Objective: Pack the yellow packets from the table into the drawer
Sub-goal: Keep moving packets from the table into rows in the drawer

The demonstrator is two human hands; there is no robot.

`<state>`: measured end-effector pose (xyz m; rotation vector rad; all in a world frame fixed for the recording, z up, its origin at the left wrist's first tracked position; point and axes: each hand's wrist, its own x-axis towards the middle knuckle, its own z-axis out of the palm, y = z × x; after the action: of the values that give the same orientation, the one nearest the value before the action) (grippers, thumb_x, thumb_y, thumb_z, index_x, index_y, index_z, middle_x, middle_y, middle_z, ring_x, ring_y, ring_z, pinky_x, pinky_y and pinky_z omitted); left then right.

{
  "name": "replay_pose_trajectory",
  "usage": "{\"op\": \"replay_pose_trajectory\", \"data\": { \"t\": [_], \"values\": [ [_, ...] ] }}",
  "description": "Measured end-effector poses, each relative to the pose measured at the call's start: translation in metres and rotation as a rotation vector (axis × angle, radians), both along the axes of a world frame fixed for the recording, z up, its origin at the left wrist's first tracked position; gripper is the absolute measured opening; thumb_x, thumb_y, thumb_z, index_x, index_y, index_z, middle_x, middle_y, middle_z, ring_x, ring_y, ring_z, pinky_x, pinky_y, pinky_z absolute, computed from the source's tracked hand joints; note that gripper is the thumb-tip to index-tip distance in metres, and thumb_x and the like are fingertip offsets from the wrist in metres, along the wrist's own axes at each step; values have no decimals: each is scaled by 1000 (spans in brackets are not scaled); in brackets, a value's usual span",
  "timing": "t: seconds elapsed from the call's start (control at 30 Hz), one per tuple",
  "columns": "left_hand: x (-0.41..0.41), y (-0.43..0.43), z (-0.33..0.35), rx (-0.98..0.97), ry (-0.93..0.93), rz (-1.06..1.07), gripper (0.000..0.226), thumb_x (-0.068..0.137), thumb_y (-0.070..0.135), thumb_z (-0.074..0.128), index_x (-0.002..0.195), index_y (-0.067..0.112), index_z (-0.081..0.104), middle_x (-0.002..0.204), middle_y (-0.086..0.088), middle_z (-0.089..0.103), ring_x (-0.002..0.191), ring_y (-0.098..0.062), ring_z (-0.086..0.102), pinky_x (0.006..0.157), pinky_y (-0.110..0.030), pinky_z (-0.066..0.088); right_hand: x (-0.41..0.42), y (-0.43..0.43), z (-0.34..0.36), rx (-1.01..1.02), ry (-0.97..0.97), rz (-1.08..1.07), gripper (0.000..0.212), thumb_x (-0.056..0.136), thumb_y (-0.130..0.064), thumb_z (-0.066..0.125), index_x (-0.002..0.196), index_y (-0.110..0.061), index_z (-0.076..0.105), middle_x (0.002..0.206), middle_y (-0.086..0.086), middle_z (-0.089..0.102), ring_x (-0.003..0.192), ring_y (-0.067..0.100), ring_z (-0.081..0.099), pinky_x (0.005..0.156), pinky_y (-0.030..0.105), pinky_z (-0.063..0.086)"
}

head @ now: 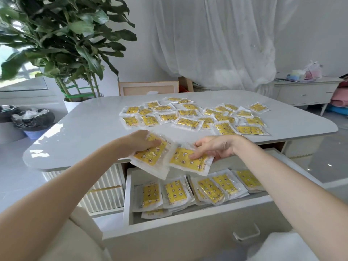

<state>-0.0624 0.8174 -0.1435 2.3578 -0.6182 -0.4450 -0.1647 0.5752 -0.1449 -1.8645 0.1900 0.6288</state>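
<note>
My left hand (140,141) grips a small stack of yellow packets (150,157) above the table's front edge. My right hand (212,147) holds another yellow packet (190,162) beside it, thumb on top. Both are held over the open white drawer (197,221), where several yellow packets (188,193) lie in rows. Several more yellow packets (194,117) are spread across the far half of the white table (84,132).
A large potted plant (75,72) stands behind the table's left corner. Bins with black bags (32,121) sit on the floor at left. A white sideboard (305,91) stands at the back right. The drawer handle (246,234) faces me.
</note>
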Motion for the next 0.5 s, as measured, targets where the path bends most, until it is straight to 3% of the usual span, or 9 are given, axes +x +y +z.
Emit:
{"op": "replay_pose_trajectory", "data": {
  "t": [0.17,0.27,0.37,0.43,0.5],
  "values": [
    [-54,-9,-7,-5,265,-209,27,96,33,52,112,12,57,105,-5,69,85,-15,68,75,-21,57,-30,-22,-16,-95,182,108,38,85,-13,70,121,-7,61,120,10,65,93,19,67,71,26,59],
    [-61,-22,-35,-17,425,-136,32,98,24,49,120,2,54,106,-11,68,89,-23,67,84,-33,56,-39,-31,-25,-162,260,52,41,85,-13,69,125,-9,59,119,8,67,94,19,69,77,29,58],
    [-67,-38,-61,-92,622,-16,24,99,6,44,119,-5,50,108,-15,65,85,-24,65,78,-34,56,-41,-37,-36,-291,315,-51,26,88,-14,66,114,-13,63,112,6,70,95,18,69,82,29,56],
    [-67,-46,-76,-154,684,67,29,97,0,45,124,-8,45,118,-21,61,92,-29,65,80,-40,56,-39,-44,-50,-396,315,-176,25,90,-14,64,114,-10,62,119,10,67,103,21,65,93,33,51],
    [-63,-50,-87,-181,692,125,32,95,-1,47,126,-8,43,120,-23,60,99,-33,65,83,-44,56,-37,-54,-65,-453,311,-334,29,89,-12,64,117,-5,59,115,13,67,104,23,64,95,36,52]
  ]
}}
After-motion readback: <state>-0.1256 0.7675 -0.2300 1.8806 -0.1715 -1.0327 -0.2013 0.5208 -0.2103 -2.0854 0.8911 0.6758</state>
